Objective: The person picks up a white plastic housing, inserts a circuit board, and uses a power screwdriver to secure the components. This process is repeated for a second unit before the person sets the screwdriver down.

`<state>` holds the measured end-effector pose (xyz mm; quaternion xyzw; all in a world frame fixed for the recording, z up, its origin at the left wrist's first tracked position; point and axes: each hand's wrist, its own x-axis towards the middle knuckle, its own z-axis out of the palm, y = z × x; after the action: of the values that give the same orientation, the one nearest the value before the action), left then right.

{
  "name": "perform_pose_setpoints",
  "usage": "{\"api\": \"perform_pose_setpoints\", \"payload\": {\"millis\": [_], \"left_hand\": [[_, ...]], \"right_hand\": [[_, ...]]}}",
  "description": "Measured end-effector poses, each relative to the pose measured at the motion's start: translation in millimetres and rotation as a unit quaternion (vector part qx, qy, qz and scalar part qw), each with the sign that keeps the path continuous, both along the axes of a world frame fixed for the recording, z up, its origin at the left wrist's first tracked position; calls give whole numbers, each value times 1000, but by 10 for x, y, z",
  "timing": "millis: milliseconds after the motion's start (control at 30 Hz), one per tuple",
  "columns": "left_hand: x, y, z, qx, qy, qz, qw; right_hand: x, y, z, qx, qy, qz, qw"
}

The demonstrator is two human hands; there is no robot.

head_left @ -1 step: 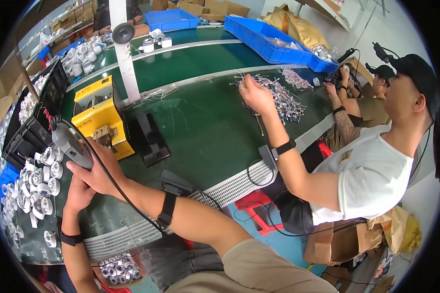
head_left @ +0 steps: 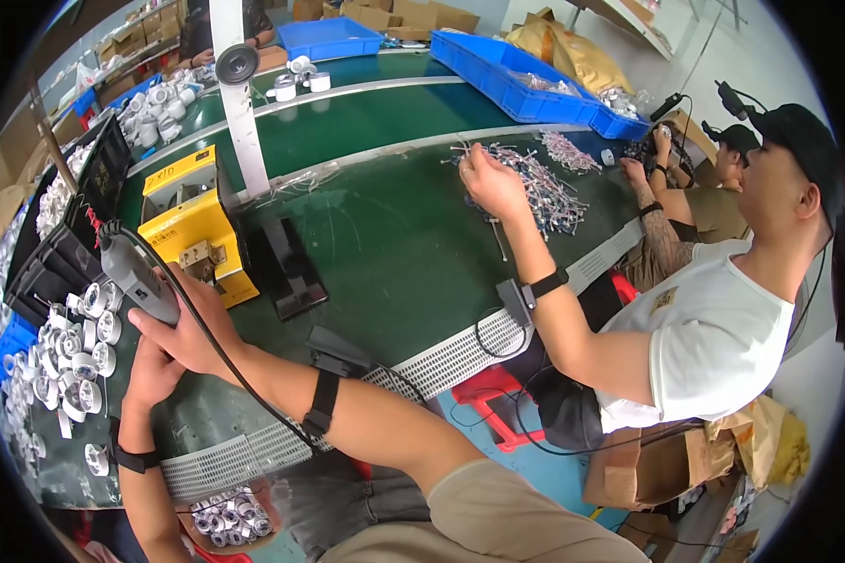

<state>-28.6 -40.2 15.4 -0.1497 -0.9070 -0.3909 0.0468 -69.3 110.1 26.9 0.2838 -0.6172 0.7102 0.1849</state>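
Note:
A corded grey electric screwdriver (head_left: 141, 277) leans in the grip of my right hand (head_left: 202, 328), its cable looping down over my forearm. Just below, my left hand (head_left: 152, 375) is curled close against the right one. Whatever its fingers hold is hidden behind my hands, as is the tool's tip. Left of both hands lies a heap of small round white-rimmed parts (head_left: 70, 361) with shiny insides. One such part (head_left: 96, 458) sits apart, nearer the table's front edge.
Beyond my hands stands a yellow metal box (head_left: 183, 225), with a flat black object (head_left: 293, 267) beside it. Black crates (head_left: 61, 253) line the left. To the right, a co-worker's hand (head_left: 493, 183) is at a wire pile (head_left: 549, 192). A white post (head_left: 239, 113) rises behind.

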Motion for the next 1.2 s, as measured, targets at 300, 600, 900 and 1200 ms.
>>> {"api": "perform_pose_setpoints", "payload": {"millis": [300,600,900,1200], "left_hand": [[-48,-147,-140,-28,22,-17,999],[-16,-107,-99,7,22,-38,999],[-12,-64,-58,-8,18,-25,999],[-11,-61,-50,-3,39,-31,999]], "right_hand": [[33,14,69,-29,29,13,999],[96,-4,132,-21,41,22,999],[79,8,86,-9,9,62,998],[82,-26,50,-5,-2,46,999]]}}
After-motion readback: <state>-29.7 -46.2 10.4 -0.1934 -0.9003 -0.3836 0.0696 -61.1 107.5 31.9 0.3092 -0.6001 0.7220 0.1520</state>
